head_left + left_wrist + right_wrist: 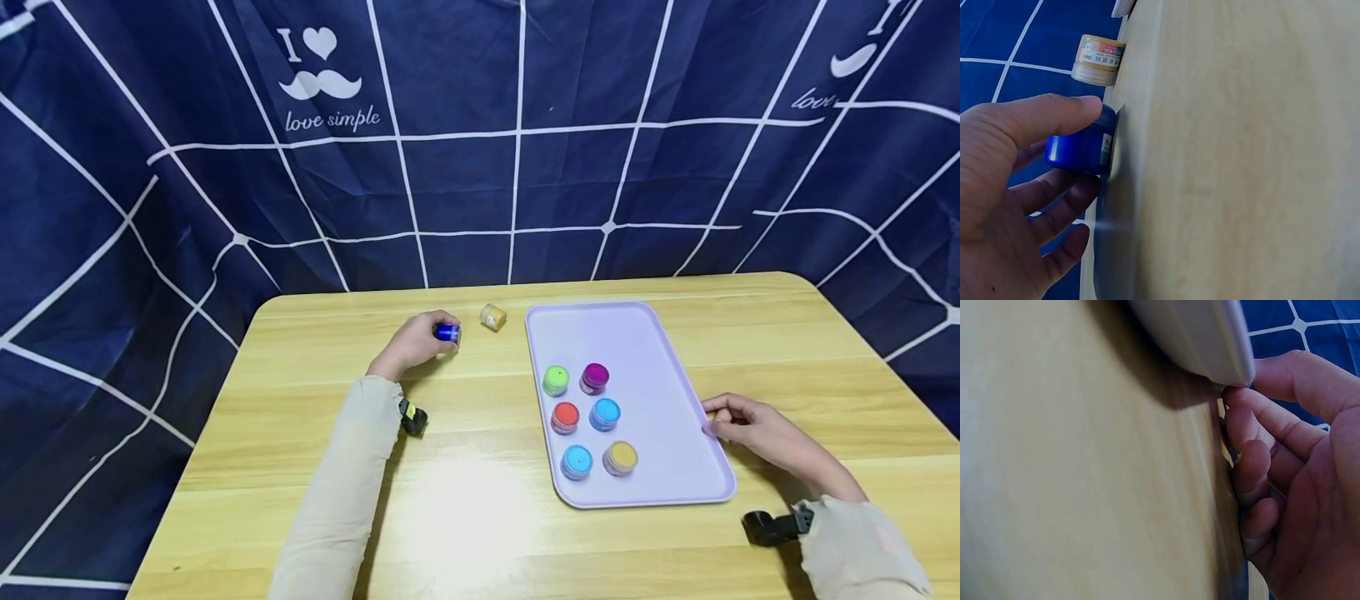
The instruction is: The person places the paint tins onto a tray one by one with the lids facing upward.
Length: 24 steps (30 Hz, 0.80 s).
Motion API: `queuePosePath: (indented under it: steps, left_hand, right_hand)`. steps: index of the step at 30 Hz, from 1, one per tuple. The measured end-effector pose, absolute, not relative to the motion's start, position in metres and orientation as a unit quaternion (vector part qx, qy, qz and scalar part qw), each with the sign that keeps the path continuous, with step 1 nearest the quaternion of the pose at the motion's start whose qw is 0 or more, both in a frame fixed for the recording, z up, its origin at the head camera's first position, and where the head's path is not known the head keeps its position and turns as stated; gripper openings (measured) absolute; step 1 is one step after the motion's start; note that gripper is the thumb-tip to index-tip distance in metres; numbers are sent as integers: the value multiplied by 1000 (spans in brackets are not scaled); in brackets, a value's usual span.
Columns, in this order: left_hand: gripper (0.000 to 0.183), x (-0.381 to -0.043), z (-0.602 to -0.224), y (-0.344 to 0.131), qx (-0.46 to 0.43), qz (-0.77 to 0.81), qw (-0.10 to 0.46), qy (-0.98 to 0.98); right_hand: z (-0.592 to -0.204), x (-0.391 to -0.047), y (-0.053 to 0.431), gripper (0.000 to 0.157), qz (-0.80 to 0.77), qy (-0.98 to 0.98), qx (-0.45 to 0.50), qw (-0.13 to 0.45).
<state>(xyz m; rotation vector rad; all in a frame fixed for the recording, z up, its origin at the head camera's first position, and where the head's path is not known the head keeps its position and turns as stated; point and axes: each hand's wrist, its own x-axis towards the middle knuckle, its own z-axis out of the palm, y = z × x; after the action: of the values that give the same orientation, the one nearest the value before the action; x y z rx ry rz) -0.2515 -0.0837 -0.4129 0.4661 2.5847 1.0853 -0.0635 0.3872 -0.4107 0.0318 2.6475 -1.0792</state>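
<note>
A dark blue paint jar [447,333] is in my left hand [417,340], close over the table's back left part. In the left wrist view, the thumb lies along one side of this blue jar [1079,150] and fingers reach round the other. Just beyond it, a yellow-ochre paint jar [492,317] lies on its side on the wood. My right hand [765,429] pinches the right edge of a lilac tray [652,350]. The right wrist view has thumb and index finger at the tray's rim [1235,344], the other fingers curled below.
On the tray's left half stand several paint jars: green [557,380], purple [595,378], red [565,417], two light blue [604,413] and ochre [620,457]. A dark blue curtain [465,192] with white lines hangs behind the wooden table [300,367].
</note>
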Motion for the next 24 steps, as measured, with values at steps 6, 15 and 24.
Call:
queuePosePath:
  steps: [6,15,24]
  left_hand:
    - [42,-252,-410,-86,171,358,145,906]
    - [42,-253,-405,-86,182,362,140,904]
    - [38,-253,-401,-82,201,385,115,893]
  right_hand:
    - [-411,-65,387,36,-376,916,10,141]
    - [-410,-63,385,35,-373,916,10,147]
    - [-410,-64,385,35,-372,916,16,151]
